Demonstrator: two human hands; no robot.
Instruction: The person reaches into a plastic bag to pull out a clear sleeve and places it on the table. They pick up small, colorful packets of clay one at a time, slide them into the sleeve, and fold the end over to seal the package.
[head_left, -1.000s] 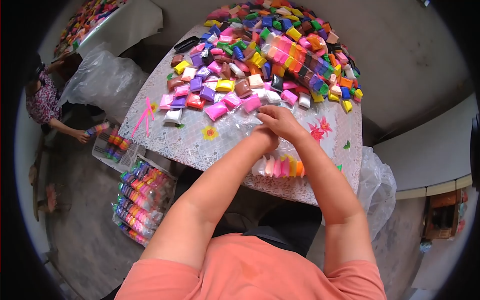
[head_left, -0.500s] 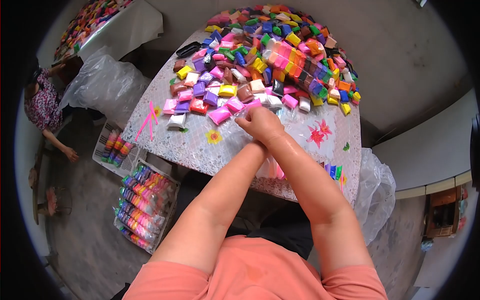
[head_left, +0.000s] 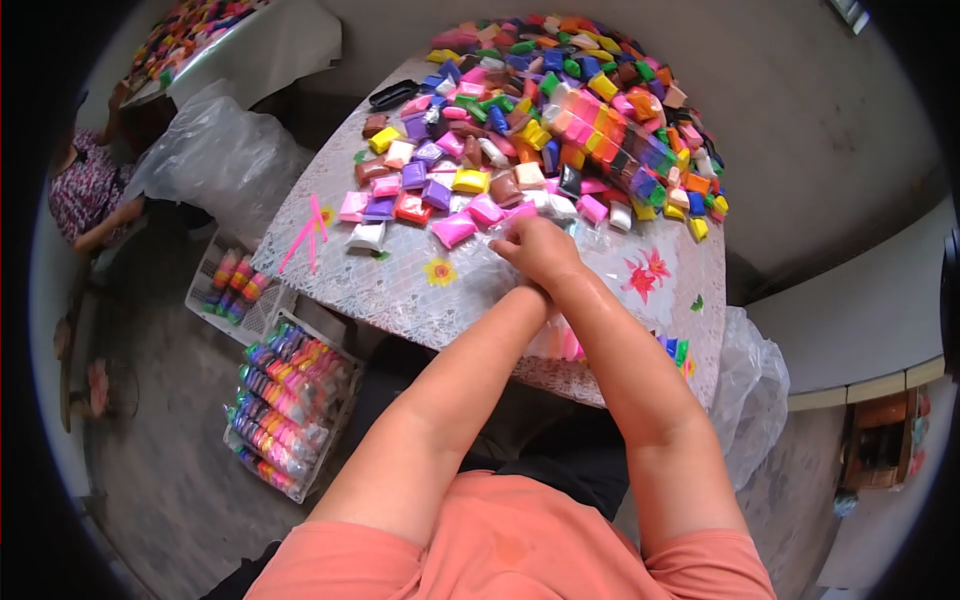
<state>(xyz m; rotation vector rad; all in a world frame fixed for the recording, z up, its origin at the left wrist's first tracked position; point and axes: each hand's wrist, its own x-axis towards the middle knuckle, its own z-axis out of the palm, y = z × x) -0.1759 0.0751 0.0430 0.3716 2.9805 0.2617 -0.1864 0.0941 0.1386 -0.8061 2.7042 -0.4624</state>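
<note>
My right hand [head_left: 543, 252] is closed above the table, its fingers curled in on clear plastic film [head_left: 492, 268] of a bag. My left wrist [head_left: 530, 298] passes beneath the right one, and the left hand's fingers are hidden. Below my forearms, pink packets [head_left: 570, 346] and blue and green packets [head_left: 676, 348] show at the near table edge; my arm covers what lies between. Just beyond my right hand are loose pillow-shaped packets, among them a bright pink packet [head_left: 455, 229] and a white packet [head_left: 620, 216].
A heap of coloured packets [head_left: 480, 120] covers the far table, with a bagged multicoloured block [head_left: 590, 125] on it. Pink strips [head_left: 308, 235] lie on the tablecloth [head_left: 385, 300] at left. Crates hold bagged packets [head_left: 290, 390]. Another person [head_left: 95, 195] stands left beside plastic sheeting [head_left: 215, 165].
The view has shifted slightly, so the table sits a little further right and lower. My hands keep nearly the same pose. The other person's lower arm has risen.
</note>
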